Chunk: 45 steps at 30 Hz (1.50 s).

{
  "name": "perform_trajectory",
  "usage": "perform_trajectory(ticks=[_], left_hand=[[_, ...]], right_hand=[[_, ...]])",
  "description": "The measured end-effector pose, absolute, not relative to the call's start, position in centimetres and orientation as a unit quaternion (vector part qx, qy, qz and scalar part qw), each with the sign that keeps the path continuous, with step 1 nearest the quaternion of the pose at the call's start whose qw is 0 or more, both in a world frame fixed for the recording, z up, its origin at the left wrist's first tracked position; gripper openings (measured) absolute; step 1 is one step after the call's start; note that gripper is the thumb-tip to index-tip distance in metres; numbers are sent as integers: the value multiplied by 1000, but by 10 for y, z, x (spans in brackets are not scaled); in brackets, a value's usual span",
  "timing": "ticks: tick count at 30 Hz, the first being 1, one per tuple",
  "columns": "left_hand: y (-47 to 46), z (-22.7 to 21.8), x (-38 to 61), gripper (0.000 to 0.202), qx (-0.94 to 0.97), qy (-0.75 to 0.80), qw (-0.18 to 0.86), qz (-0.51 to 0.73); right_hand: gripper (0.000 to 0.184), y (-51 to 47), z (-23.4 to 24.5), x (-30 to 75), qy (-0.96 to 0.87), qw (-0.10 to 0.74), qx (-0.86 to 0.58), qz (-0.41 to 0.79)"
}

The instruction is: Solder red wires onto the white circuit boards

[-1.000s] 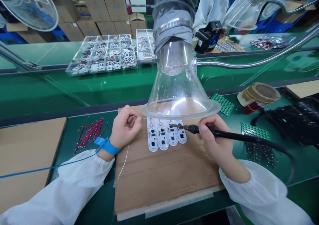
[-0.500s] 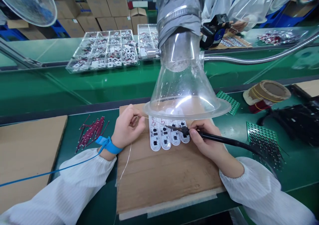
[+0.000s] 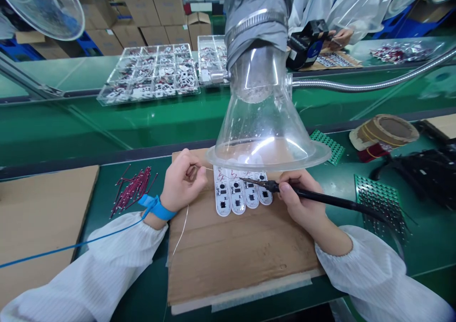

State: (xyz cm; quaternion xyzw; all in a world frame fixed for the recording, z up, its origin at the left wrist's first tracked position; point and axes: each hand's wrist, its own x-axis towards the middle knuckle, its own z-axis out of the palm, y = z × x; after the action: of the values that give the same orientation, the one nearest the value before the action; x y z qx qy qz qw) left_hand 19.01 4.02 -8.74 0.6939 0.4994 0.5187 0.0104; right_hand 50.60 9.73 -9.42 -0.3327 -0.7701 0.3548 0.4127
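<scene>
My left hand (image 3: 185, 177) pinches a thin solder wire (image 3: 184, 228) between thumb and fingers. One end of it reaches right over the boards, and the rest hangs down onto the cardboard. My right hand (image 3: 302, 196) is closed round the handle of a soldering iron (image 3: 272, 186), whose tip points left above the boards. Several white rounded circuit boards (image 3: 223, 201) lie side by side on a cardboard sheet (image 3: 228, 260). Their upper ends show red marks and sit partly behind the clear fume hood (image 3: 265, 122). Whether the tip touches a board I cannot tell.
Red wires (image 3: 133, 191) lie to the left, beside another cardboard sheet (image 3: 39, 217). Green perforated boards (image 3: 377, 203) and a tape roll (image 3: 386, 132) are at the right. Across the green divider stand sorting trays (image 3: 153, 72); a co-worker's hand (image 3: 342, 38) shows at back right.
My right hand has drawn the soldering iron slightly to the right, its tip shifting a little with it. My left hand stays nearly still with the solder wire.
</scene>
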Motion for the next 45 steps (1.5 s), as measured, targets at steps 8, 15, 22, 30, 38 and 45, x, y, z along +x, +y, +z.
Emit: perform_trajectory(ticks=[8, 15, 22, 30, 38, 45], left_hand=[[41, -89, 190, 17, 691, 503, 11, 519], [41, -88, 190, 19, 711, 498, -2, 497], [41, -90, 190, 19, 704, 501, 7, 503], [42, -88, 191, 19, 686, 505, 11, 524], [36, -81, 183, 14, 651, 549, 68, 520], [23, -88, 166, 15, 644, 545, 98, 528]], right_hand=[[6, 96, -88, 498, -800, 374, -319, 343], [7, 96, -82, 494, -815, 352, -323, 328], [5, 96, -84, 497, -818, 348, -324, 324], [4, 95, -71, 490, -853, 343, -279, 277], [4, 92, -69, 498, -841, 360, -293, 277], [17, 78, -58, 486, -761, 413, -367, 341]])
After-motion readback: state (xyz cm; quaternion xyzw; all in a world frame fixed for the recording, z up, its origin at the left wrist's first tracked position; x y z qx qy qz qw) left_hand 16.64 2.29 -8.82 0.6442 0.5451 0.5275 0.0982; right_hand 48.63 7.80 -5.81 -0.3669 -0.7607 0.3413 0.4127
